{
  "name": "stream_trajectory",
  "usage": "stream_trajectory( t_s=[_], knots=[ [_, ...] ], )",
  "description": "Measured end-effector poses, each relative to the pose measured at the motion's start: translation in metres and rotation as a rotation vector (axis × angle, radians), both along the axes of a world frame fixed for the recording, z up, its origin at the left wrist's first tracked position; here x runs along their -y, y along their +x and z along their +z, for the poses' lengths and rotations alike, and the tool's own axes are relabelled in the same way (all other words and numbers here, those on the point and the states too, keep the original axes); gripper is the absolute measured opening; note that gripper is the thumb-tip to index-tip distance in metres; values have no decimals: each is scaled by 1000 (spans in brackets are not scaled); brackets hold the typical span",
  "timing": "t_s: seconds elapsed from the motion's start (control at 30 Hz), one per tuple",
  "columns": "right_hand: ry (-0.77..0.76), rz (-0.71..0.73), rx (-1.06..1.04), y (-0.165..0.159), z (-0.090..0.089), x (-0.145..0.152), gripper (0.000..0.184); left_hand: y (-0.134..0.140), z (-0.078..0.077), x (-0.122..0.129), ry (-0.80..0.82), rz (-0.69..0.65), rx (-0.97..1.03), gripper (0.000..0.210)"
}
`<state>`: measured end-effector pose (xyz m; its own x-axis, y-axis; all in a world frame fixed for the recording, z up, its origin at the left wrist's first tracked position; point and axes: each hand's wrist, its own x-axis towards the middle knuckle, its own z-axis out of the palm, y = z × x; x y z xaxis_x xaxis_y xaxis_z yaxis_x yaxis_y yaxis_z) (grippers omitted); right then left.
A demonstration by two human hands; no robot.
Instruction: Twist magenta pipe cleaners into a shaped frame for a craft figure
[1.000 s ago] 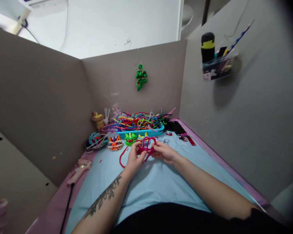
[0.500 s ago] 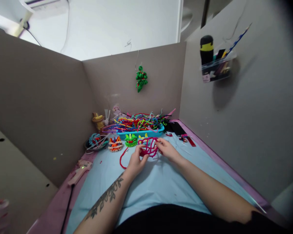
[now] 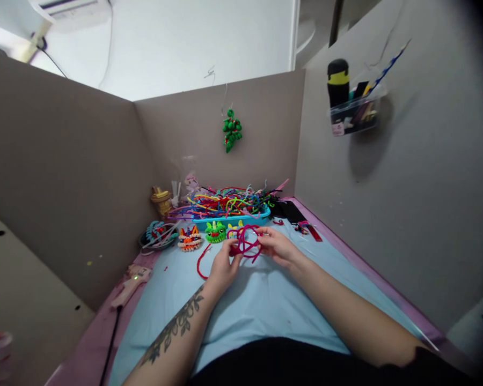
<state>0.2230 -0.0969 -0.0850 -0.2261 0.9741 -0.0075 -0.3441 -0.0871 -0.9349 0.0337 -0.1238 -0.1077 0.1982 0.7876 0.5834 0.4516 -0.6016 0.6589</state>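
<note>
Between my hands, a little above the blue cloth, is a looped tangle of magenta pipe cleaners. My left hand pinches its left side with thumb and fingers. On its right side the fingers of my right hand are closed on a strand. Just left of my left hand a red pipe cleaner lies curved on the cloth. Behind stand a green animal head and an orange and cream one. A yellow and blue piece is partly hidden by the magenta loops.
A blue tray heaped with coloured pipe cleaners stands at the back. To its left are a dark bowl and a tan cup. A pink glue gun with a cord lies left. A black phone rests right. Grey panels enclose the table.
The magenta loops have turned and shifted shape between my hands, with a loose end now pointing down. My right hand has opened out slightly to the right. My left hand is nearly still.
</note>
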Motion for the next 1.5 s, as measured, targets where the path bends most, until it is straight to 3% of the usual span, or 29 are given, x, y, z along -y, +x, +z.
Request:
stream_trajectory(
  t_s=[0.13, 0.3, 0.43, 0.5, 0.63, 0.77, 0.9, 1.17, 1.33, 1.5],
  knots=[
    [-90, -8, -13, 3, 5, 0, 32, -1, -2, -2, 1, 20, 6, 36],
    [17, -54, 222, 17, 3, -10, 34, -2, 4, -3, -49, 36, 109, 34],
    [297, -195, 668, 30, 0, -18, 10, -3, 8, -7, -166, 22, 326, 35],
    [441, -280, 826, 30, 1, -16, 6, -3, 8, -9, -243, -23, 405, 38],
    [834, -456, 829, 16, 6, 1, 11, -1, 9, -8, -317, -64, 443, 43],
    [1071, -310, 804, -4, 6, 22, 15, 3, 11, -1, -342, -106, 410, 47],
    [1051, -271, 812, -16, 1, 31, 15, 6, 14, 3, -372, -165, 392, 52],
    [949, -367, 783, -17, -2, 29, 10, 6, 15, 6, -366, -207, 379, 47],
    [963, -301, 752, -16, -1, 29, 13, 6, 15, 7, -349, -213, 377, 44],
    [1030, -269, 853, -15, -1, 28, 17, 6, 14, 6, -342, -205, 437, 45]
  ],
)
